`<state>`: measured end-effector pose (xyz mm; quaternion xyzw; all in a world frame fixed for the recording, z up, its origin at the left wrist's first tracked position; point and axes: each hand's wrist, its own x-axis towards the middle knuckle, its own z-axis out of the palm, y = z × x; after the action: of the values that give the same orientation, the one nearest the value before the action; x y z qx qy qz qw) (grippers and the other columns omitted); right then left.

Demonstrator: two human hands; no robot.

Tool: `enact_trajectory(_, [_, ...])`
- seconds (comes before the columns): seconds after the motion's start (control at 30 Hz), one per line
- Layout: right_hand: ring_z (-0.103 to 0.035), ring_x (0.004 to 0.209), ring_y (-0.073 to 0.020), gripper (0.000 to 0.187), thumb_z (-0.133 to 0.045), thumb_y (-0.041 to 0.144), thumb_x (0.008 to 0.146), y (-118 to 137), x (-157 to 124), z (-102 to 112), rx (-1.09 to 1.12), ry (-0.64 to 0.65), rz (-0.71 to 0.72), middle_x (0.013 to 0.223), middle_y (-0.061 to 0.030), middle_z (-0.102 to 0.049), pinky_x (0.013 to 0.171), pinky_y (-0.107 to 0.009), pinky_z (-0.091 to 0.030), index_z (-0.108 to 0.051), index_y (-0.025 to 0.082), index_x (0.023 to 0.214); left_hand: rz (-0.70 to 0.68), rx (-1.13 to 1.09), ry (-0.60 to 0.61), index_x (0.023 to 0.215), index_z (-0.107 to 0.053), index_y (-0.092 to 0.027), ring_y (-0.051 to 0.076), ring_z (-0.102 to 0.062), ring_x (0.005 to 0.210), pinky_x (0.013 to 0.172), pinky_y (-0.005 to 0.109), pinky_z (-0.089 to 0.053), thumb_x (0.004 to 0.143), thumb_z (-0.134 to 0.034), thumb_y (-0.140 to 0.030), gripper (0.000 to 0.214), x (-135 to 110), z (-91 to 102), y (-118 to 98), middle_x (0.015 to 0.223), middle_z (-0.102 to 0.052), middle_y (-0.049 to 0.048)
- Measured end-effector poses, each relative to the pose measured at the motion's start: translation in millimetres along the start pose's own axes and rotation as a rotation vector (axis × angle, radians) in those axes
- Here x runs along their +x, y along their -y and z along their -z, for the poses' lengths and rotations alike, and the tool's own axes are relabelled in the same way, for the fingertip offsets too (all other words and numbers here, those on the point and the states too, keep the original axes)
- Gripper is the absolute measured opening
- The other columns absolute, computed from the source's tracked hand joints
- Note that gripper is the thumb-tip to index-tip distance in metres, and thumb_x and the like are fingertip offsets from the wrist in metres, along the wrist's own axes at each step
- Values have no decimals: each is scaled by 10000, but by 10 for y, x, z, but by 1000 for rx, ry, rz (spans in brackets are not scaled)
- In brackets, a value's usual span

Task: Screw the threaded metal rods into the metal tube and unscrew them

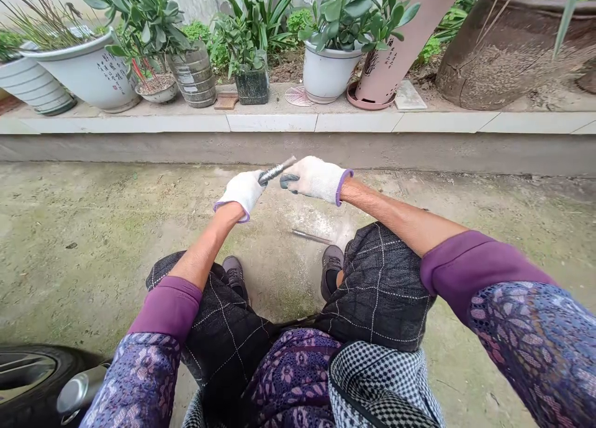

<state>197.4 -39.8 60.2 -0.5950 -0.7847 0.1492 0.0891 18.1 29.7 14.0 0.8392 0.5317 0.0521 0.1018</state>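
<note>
My left hand (243,191), in a white knit glove with a purple cuff, is closed around a threaded metal rod (278,170). The rod slants up to the right, and its plain grey end sticks out past the glove. Beside that end is my right hand (316,176), gloved the same way with dark-coated fingertips. Its fingers are loosely bent and apart, with nothing visible in them; whether it touches the rod is unclear. Below, on the ground near my right shoe (332,263), lies a second metal rod (311,236), threaded at its left end.
A tiled ledge (272,123) runs across ahead, carrying several potted plants, among them a white pot (326,74) and a large brown pot (493,61). Pale powder (316,220) marks the concrete between my feet. A wheel (32,384) and a metal cylinder (77,394) are at lower left.
</note>
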Motion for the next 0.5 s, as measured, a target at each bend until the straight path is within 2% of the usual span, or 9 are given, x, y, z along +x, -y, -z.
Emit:
enact_trajectory(0.1, [-566,656,-137,238,-563,293,872,-32,14,31,-189,10,-4,764,-32,-706,582,-277,-331,-761,185,948,-62,320,20,1124,-690,-176,282,-703,900,806,371,-514,941,-425,-234,328,16,-98,13,929,-721,143])
enact_trajectory(0.17, [-565,664,-136,231,-563,294,860,-109,48,30,-207,8,10,772,-24,-707,579,-276,-330,-764,197,922,-137,399,76,1130,-694,-177,288,-706,915,806,370,-512,943,-414,-220,340,-7,-135,-15,907,-721,147])
enact_trajectory(0.23, [-557,658,-127,224,-568,268,843,-215,91,14,-123,-7,15,764,-15,-702,579,-265,-347,-767,193,911,-188,411,137,1118,-705,-186,283,-707,900,792,355,-509,930,-429,-223,336,-43,-121,-60,888,-722,141])
enact_trajectory(0.37, [-529,574,-98,255,-591,195,789,-419,149,-27,227,-5,-62,751,-20,-694,527,-234,-393,-768,146,966,-210,282,193,1047,-732,-193,225,-688,799,725,280,-487,890,-519,-296,284,-125,8,-116,837,-720,92])
enact_trajectory(0.5, [-521,527,-84,219,-637,192,752,-520,146,-46,527,26,-80,754,-41,-694,445,-213,-409,-760,116,916,-223,-53,163,923,-746,-156,155,-607,630,594,230,-440,815,-625,-333,240,-231,100,-110,708,-673,41])
